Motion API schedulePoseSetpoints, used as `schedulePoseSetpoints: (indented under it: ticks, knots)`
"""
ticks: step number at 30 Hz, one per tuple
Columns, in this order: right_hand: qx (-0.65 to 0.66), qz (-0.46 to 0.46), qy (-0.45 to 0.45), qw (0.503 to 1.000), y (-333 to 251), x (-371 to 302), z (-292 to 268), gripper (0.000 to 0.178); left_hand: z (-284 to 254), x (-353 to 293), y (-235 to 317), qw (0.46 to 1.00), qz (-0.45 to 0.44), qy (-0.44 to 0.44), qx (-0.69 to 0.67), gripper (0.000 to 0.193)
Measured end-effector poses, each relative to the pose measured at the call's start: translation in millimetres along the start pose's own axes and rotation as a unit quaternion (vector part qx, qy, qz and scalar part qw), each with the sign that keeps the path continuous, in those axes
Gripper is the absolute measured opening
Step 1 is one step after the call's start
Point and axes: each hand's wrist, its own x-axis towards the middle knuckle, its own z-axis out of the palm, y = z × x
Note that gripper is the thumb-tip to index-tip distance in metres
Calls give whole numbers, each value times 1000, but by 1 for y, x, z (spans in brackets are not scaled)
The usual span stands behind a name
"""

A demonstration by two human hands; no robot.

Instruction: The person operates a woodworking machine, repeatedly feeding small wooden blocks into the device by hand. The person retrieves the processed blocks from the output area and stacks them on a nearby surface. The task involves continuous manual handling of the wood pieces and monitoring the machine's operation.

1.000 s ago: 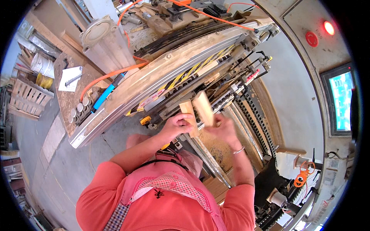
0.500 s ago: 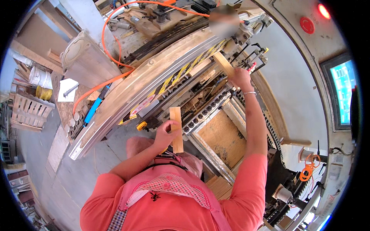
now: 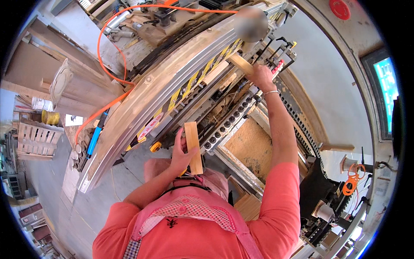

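My left hand (image 3: 183, 152) is closed round a short, flat wooden board (image 3: 192, 140), held nearly upright in front of my apron. Its thumb lies across the board's face and the fingers show at the left edge. Out over the machine, my right hand (image 3: 261, 77) grips the near end of another wooden board (image 3: 241, 64). That board's far end reaches to the machine's edge beside the yellow-and-black striped rail (image 3: 202, 74); whether it touches the machine I cannot tell. A bracelet is on my right wrist.
A row of black rollers (image 3: 228, 125) borders a dusty wooden panel (image 3: 250, 146). An orange hose (image 3: 100, 47) loops over the long curved beam (image 3: 142, 95). At the right stand a lit screen (image 3: 385, 84) and a red button (image 3: 340, 8). A pallet (image 3: 39, 138) sits at the left.
The whole view has shifted a little. My left fingers have loosened and spread along their board, which leans slightly more. The board in my right hand now slants flatter toward the striped rail.
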Motion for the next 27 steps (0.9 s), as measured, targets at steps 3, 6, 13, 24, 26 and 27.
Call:
schedulePoseSetpoints:
  ticks: [3,6,13,24,26,27]
  knots:
    - [3,1,-39,999,-5,-1,-1,40,0,1,-4,1000,-5,1,-1,84]
    - [-9,8,-42,999,-14,-3,-1,42,2,1,0,1000,2,-3,8,82]
    - [16,36,-26,999,-12,-2,-6,50,0,1,1,1000,-3,-10,16,81]
    - [2,29,-45,999,-4,-8,-7,45,2,0,5,1000,-11,-14,-2,79]
    - [-5,29,-52,998,-6,-9,-8,43,1,1,2,1000,-8,-11,1,79]
    - [-7,26,-57,998,-6,-8,-8,43,1,1,1,1000,-6,-9,2,79]
